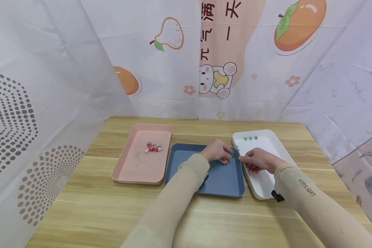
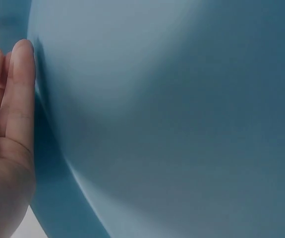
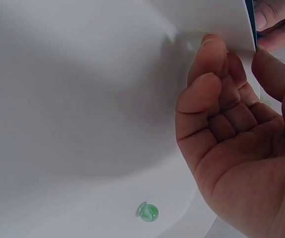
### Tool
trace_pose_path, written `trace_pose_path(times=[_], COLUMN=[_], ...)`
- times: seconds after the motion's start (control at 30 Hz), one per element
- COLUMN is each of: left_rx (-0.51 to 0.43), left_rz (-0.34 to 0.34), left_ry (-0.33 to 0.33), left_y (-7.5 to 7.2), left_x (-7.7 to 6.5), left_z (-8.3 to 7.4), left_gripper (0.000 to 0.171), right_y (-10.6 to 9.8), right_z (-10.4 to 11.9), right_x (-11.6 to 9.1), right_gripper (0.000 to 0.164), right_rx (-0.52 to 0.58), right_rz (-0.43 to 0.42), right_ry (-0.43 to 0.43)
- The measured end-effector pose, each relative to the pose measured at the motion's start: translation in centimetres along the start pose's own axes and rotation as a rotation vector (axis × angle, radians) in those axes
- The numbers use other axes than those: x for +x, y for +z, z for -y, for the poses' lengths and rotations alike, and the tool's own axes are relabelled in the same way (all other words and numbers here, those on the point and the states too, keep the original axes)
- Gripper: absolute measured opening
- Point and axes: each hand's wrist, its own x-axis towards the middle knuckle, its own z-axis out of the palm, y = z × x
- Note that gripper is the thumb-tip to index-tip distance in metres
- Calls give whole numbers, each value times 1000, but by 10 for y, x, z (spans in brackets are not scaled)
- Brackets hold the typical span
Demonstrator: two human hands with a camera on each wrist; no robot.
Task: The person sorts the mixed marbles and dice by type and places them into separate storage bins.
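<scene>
My left hand (image 1: 216,150) reaches into the back right corner of the blue tray (image 1: 224,179). Its fingertips are right beside the green marbles (image 1: 232,156) there. In the left wrist view its visible fingers (image 2: 21,94) are fairly straight along the tray wall. My right hand (image 1: 259,159) is at the left rim of the white tray (image 1: 274,148). Its lower fingers (image 3: 199,94) bend inside that tray, while the thumb is at the rim, close to the left fingertips. I cannot tell whether the right thumb and hidden index finger pinch anything.
Toward the back of the white tray lie several glass marbles (image 1: 250,138); one green marble (image 3: 148,212) shows in the right wrist view. At left, a pink tray (image 1: 133,165) holds red and white dice (image 1: 152,148). All trays stand on a wooden table (image 1: 111,213) before printed curtains.
</scene>
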Motion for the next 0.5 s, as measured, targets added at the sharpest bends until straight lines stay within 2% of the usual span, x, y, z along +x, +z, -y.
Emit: trace_pose_path(times=[0.2, 0.5], left_rx=[30, 67], left_rz=[-23, -14], left_ry=[-23, -82], left_y=[5, 11], left_x=[6, 18], left_z=[0, 0], left_gripper=[23, 21], right_y=[0, 1], right_z=[-1, -2], right_x=[1, 2], right_gripper=[36, 37], right_rx=[1, -8], right_rz=[0, -6], right_ry=[-5, -16])
